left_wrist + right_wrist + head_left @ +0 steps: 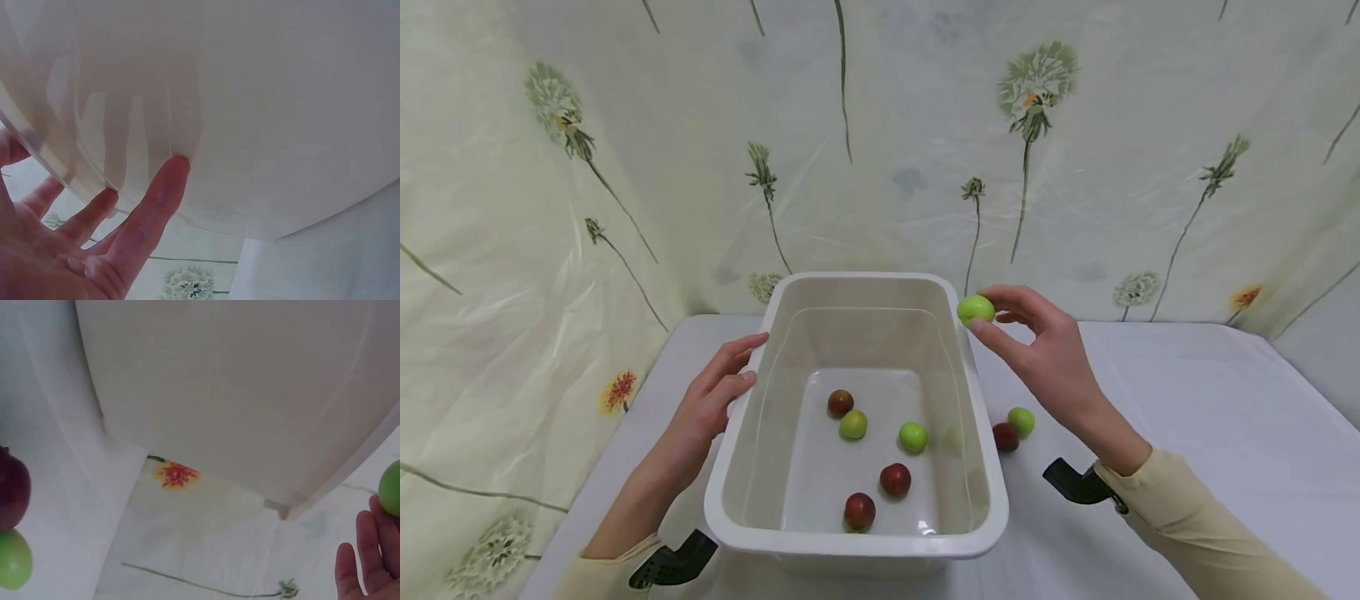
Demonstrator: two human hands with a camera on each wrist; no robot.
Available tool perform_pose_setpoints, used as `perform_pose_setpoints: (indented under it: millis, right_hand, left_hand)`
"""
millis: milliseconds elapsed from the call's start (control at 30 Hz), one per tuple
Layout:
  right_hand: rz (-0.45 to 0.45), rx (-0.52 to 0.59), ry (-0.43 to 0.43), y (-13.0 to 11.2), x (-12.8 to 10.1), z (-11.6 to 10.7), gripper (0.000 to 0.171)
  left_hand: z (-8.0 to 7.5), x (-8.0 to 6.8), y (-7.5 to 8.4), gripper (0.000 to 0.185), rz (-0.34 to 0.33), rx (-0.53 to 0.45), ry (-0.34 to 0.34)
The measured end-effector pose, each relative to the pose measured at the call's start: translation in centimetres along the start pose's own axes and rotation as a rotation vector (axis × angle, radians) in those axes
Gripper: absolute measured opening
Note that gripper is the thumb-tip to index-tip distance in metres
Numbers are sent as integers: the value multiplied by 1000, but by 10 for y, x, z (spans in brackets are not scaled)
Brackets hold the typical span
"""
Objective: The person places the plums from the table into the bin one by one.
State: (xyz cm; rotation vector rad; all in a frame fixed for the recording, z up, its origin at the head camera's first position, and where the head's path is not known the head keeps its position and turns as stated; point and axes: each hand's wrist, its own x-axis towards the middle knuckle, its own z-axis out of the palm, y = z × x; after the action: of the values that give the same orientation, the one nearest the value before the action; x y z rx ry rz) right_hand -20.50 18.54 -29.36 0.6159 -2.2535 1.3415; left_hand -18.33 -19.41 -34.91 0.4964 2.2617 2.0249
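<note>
A green plum [975,309] is pinched between the thumb and fingers of my right hand [1037,350], close by the right rim of a white plastic tub [859,543]. In the right wrist view, the same green plum [391,487] shows at the right edge above the fingers. My left hand [703,408] touches the tub's left side near the rim, its fingers extended. Straight fingers [150,212] lie against the outer wall in the left wrist view. Inside the tub are three dark red plums [896,481] and two green ones [913,437], spread over the bottom.
Right of the tub, a dark red plum [1006,437] and a green plum [1021,422] lie side by side on the white-covered table [1187,433]. A dandelion-patterned sheet [895,150] hangs behind and to the left. Each wrist wears a black mount [1078,482].
</note>
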Motion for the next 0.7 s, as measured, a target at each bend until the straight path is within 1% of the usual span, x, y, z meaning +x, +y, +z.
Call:
perform_pose_setpoints:
  millis: [167, 400, 567, 700]
  right_hand:
    - [-15, -32, -37, 5, 8, 6, 30]
    - [-4, -91, -117, 0, 13, 13, 32]
    - [8, -101, -181, -2, 16, 19, 33]
    - [-16, -101, -238, -4, 18, 24, 33]
  left_hand:
    - [0, 0, 0, 47, -2, 9, 7]
    - [0, 0, -2, 47, 1, 7, 9]
    - [0, 0, -2, 47, -2, 4, 5]
    - [0, 0, -1, 47, -3, -1, 2]
